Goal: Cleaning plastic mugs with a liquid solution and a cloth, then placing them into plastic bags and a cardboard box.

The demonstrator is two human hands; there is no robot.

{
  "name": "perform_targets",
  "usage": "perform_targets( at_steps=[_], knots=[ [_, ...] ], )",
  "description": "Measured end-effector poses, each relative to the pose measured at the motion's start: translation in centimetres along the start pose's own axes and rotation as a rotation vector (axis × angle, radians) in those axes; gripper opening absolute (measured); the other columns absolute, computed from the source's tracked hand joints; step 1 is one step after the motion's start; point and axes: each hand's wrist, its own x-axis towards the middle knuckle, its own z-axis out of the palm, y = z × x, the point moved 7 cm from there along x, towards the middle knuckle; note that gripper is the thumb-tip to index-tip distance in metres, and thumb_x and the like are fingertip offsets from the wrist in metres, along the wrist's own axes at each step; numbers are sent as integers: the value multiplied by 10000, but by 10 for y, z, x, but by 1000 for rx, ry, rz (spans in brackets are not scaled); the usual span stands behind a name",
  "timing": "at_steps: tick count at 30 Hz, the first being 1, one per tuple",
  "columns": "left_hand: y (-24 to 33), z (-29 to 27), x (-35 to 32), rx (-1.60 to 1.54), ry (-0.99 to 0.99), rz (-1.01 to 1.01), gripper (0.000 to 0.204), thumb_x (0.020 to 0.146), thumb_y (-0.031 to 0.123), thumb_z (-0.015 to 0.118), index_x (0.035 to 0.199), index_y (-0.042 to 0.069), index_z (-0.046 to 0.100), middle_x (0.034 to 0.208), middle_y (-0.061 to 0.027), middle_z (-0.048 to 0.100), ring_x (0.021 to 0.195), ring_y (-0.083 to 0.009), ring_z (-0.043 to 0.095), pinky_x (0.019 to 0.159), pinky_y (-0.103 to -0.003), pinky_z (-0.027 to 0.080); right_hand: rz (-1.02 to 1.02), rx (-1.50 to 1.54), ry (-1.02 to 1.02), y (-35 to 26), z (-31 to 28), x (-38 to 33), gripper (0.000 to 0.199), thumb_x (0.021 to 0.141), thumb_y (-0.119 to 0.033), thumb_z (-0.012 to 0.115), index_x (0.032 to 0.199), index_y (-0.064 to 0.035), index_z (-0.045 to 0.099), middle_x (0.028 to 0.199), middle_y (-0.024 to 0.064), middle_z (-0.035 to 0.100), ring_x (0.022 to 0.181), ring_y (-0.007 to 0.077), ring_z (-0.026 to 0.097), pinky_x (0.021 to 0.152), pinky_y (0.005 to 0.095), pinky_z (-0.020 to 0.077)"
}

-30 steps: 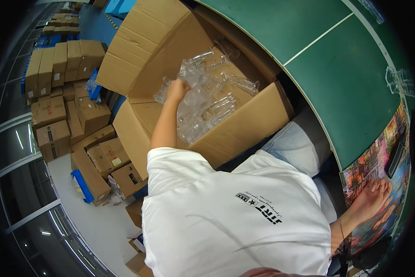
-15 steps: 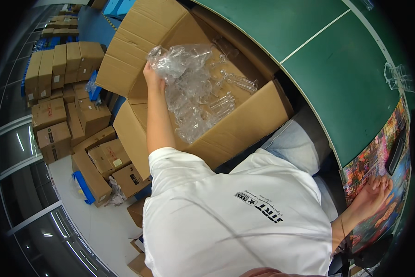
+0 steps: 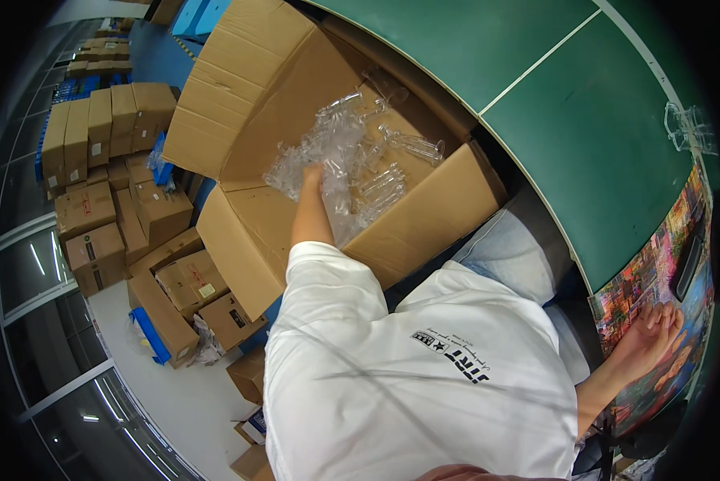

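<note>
Lowering left hand back into open brown cardboard box, fingers closing on crinkled clear plastic packets; right hand resting flat, fingers spread, on colourful printed mat.

Brown carton, clear bags, green table.

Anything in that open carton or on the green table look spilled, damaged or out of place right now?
Nothing looks broken or spilled. The clear plastic-wrapped pieces lie jumbled inside the open cardboard carton, where the left hand reaches. One clear piece sits alone on the green table, apart from the rest. The right hand rests on a colourful mat.
</note>
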Motion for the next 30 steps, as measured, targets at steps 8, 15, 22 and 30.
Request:
perform_targets(
  at_steps=[8, 15, 22, 30],
  knots=[
    [187, 25, -83, 60, -344, 596, 55, 755, 8, 611, 736, 6, 662, 692, -17, 628, 599, -77, 511, 566, -221, 409, -8, -18, 38, -4, 2, -4, 214, 843, -17, 462, 1056, -5, 476, 944, 97, 483, 699, 135, 433, 769, 325, 357],
    [262, -18, -130, -368, -237, 688, 243, 741, 229, 723, 674, 11, 639, 598, 4, 574, 523, -63, 462, 481, -235, 375, -3, 30, -15, -1, 4, 1, 207, 840, -19, 470, 1047, 0, 479, 936, 102, 490, 700, 138, 435, 770, 329, 355],
    [207, -57, -93, -487, -345, 173, 282, 778, 199, 684, 570, 110, 517, 594, 51, 474, 514, -51, 374, 459, -233, 301, -5, 24, 18, -3, 0, 0, 211, 842, -22, 474, 1050, 6, 477, 932, 105, 497, 706, 142, 438, 781, 329, 354],
    [19, -81, 16, -297, -187, 111, 143, 809, 142, 518, 684, 86, 559, 657, -9, 522, 587, -108, 472, 525, -282, 397, -9, -8, -16, -2, -3, 0, 227, 849, -28, 467, 1072, 15, 472, 969, 119, 493, 720, 145, 438, 787, 330, 361]
  ],
)
